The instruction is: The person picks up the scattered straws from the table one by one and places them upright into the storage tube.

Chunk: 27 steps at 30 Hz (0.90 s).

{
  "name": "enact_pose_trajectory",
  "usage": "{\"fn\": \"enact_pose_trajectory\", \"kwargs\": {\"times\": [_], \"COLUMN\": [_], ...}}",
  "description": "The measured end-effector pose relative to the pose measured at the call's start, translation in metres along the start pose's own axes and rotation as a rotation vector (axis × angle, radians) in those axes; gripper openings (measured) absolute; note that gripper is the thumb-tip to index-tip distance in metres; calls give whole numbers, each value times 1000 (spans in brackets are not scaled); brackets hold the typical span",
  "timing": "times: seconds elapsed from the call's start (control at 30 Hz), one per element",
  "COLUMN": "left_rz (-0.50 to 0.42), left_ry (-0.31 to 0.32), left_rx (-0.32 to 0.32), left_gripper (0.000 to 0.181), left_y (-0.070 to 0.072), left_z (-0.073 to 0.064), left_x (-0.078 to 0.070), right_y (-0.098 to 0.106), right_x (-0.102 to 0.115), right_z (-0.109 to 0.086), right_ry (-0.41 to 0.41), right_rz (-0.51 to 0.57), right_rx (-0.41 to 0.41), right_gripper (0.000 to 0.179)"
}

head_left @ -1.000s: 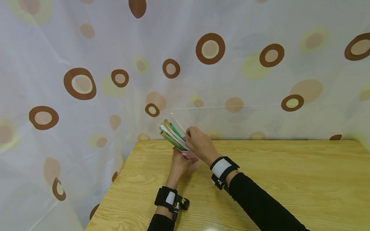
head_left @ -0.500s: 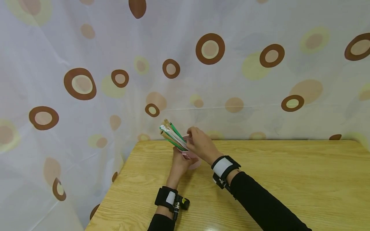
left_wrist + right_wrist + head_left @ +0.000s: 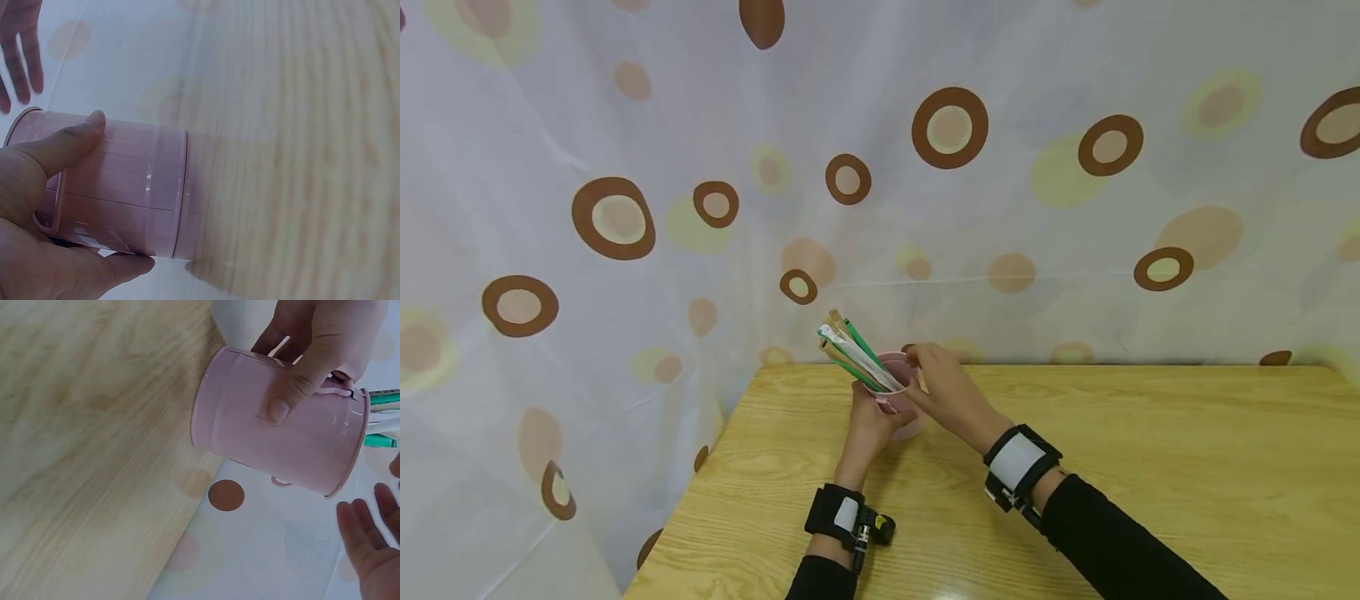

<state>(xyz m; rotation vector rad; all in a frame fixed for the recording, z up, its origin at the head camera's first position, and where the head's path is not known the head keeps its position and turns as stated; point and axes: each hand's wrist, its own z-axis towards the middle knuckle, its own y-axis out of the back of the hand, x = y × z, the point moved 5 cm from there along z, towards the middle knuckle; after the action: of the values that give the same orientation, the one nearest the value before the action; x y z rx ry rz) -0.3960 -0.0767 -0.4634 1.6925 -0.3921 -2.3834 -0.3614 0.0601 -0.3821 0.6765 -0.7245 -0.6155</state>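
Note:
A pink metal pail (image 3: 905, 403) stands on the wooden table near its far edge. Several slim straws (image 3: 859, 350), green, white and tan-wrapped, lean left out of its mouth. My left hand (image 3: 871, 423) grips the pail's side around a small handle; in the left wrist view its thumb lies along the pail wall (image 3: 134, 172). Beside the rim, on the right, is my right hand (image 3: 953, 393). Seen from the right wrist, those fingers (image 3: 359, 534) are spread, apart from the pail, and hold nothing. The straws' lower ends are hidden inside.
The wooden table (image 3: 1112, 467) extends to the right and toward me. Behind it and on the left hangs a white curtain (image 3: 880, 233) with brown and yellow circles, close to the table's far edge.
A clear straw in my right hand went down into the pail and is out of sight now. The right hand has let go and drawn back to the right; the left hand holds still.

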Motion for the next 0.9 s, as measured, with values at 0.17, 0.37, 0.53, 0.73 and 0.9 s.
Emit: {"fn": "enact_pose_trajectory", "kwargs": {"times": [0.17,0.37,0.53,0.73,0.9], "left_rz": [5,12,14,32,183], "left_ry": [23,55,38,55,103], "left_rx": [-14,-10,-12,25,94], "left_gripper": [97,98,98,102,112], "left_y": [-1,-2,-6,-6,11], "left_z": [-2,-5,0,2,-9], "left_x": [1,0,1,4,4], "right_y": [14,33,55,81,91], "right_x": [-10,-22,-31,-39,-43], "right_z": [-31,-71,-99,-130,-154], "right_ry": [-83,-158,-151,-167,-202], "right_rz": [-44,-88,-146,-187,-187], "right_rx": [43,120,152,168,175], "right_gripper": [30,34,42,55,62]}}
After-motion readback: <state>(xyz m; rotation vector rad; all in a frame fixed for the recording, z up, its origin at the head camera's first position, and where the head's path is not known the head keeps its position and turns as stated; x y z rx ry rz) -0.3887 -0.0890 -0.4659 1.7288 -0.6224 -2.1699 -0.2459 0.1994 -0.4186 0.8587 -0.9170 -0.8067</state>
